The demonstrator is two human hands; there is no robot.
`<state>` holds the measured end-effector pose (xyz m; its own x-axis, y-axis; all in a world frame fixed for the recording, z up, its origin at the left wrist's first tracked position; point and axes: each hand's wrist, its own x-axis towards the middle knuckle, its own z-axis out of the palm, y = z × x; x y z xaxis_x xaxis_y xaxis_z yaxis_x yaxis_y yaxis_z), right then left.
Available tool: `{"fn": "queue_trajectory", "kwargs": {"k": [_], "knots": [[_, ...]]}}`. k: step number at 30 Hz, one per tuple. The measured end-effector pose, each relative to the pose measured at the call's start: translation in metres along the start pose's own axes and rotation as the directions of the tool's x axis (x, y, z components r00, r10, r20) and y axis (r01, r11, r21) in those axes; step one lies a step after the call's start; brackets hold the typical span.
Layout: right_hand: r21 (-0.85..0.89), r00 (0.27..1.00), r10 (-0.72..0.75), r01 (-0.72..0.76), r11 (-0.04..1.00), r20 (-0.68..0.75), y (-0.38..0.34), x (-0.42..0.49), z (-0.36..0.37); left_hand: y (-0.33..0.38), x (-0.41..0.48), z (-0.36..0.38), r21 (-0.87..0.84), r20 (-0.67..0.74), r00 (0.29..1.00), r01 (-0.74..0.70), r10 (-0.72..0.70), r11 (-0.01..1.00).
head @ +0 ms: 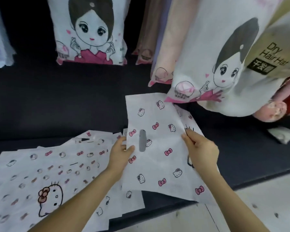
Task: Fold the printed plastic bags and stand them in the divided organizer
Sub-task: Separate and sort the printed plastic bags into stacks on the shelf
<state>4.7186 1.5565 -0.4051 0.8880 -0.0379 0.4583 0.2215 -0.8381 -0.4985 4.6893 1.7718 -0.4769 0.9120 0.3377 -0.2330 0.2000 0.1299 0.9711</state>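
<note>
A white plastic bag printed with cat faces and pink bows hangs in the air at the centre, its grey cut-out handle facing me. My left hand pinches its left edge beside the handle, thumb on the front. My right hand pinches its right edge, where a second layer folds behind. A spread pile of the same printed bags lies flat at the lower left on the dark surface. No organizer is in view.
Packaged towels with a cartoon girl print hang above, one at the top centre and one at the right, close over the held bag. A "Dry Hair Hat" pack hangs far right. The dark shelf ends above a pale floor.
</note>
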Motion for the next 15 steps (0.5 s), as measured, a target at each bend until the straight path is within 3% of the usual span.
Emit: {"fn": "queue_trajectory", "kwargs": {"k": [2,4,9,10,12,15], "knots": [[-0.063,0.980,-0.175,0.170,0.984,-0.094,0.008,0.007,0.025,-0.015,0.014,0.001,0.064,-0.056,0.998,0.001,0.002,0.998],[-0.134,0.943,-0.319,0.305,0.943,-0.093,0.023,0.011,0.055,-0.032,0.029,-0.001,0.145,-0.099,0.995,0.024,-0.009,0.989],[-0.240,0.946,-0.324,0.322,0.916,0.032,0.066,0.028,0.123,-0.067,0.067,0.000,0.399,-0.115,0.993,0.037,0.010,0.916],[-0.242,0.945,-0.323,0.324,0.915,0.043,0.075,0.033,0.133,-0.071,0.071,0.002,0.508,-0.127,0.990,0.013,0.060,0.861],[-0.270,0.945,-0.315,0.326,0.906,0.082,0.089,0.039,0.152,-0.081,0.076,0.003,0.761,-0.109,0.967,-0.068,0.230,0.646],[-0.350,0.955,-0.177,0.254,0.902,0.236,0.100,0.035,0.177,-0.118,0.082,0.005,0.915,0.230,0.897,-0.331,0.377,0.229]]}}
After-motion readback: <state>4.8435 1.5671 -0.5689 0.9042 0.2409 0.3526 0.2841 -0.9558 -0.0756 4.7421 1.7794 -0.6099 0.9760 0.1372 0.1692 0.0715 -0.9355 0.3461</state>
